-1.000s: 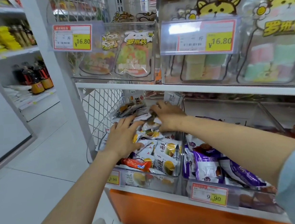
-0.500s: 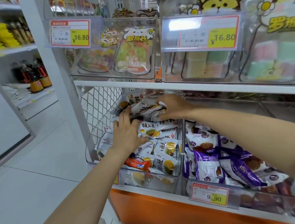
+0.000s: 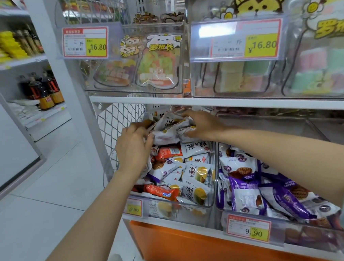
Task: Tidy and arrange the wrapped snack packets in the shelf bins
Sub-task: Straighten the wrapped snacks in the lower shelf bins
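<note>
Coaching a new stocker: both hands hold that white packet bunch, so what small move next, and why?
Probably lower the bunch of white wrapped snack packets into the rear of the clear plastic bin: left hand and right hand grip it raised above the pile.

White snack packets (image 3: 170, 128) bunched, raised at back of clear left bin (image 3: 193, 208); others jumbled below.

Between the fingers (image 3: 140, 132), the white snack packets (image 3: 167, 128) are crinkled, glossy plastic film. Below the fingers, the bin (image 3: 193, 206) is clear, smooth, shiny plastic. Left of them, the mesh panel (image 3: 113, 122) is white-coated metal wire.
</note>
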`<move>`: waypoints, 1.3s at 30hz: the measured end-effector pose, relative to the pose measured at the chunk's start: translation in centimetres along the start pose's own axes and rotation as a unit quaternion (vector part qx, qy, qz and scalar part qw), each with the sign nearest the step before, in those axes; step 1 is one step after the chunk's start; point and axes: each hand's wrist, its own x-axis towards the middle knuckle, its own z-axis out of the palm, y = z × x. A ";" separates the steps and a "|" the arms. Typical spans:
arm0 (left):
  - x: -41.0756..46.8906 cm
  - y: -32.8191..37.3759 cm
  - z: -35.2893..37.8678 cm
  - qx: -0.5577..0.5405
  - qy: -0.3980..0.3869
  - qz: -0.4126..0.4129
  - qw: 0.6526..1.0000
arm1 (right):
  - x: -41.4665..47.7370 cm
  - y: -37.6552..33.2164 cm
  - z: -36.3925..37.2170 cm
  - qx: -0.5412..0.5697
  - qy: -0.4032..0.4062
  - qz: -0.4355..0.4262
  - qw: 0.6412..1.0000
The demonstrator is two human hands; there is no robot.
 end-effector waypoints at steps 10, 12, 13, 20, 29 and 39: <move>0.1 -0.2 -1.4 -0.234 0.086 -0.159 0.955 | -1.2 0.4 -0.8 0.023 -0.001 -0.040 0.999; 0.3 -0.8 -1.8 -0.283 0.111 -0.210 0.929 | -1.5 0.4 -1.4 0.026 0.006 -0.058 0.998; 0.4 -0.9 -2.0 -0.283 0.116 -0.228 0.924 | -1.6 0.3 -1.8 0.022 0.005 -0.069 0.997; -0.1 -0.5 -1.9 -0.255 0.112 -0.199 0.939 | -2.5 0.3 -4.1 -0.022 -0.104 -0.131 0.986; -1.4 -0.6 -1.2 -0.084 -0.106 -0.057 0.989 | -3.1 -1.1 -3.2 -0.044 -0.273 -0.053 0.959; -1.6 -2.0 -1.2 0.126 -0.258 0.150 0.946 | 0.8 -2.3 2.3 -0.116 -0.172 -0.096 0.974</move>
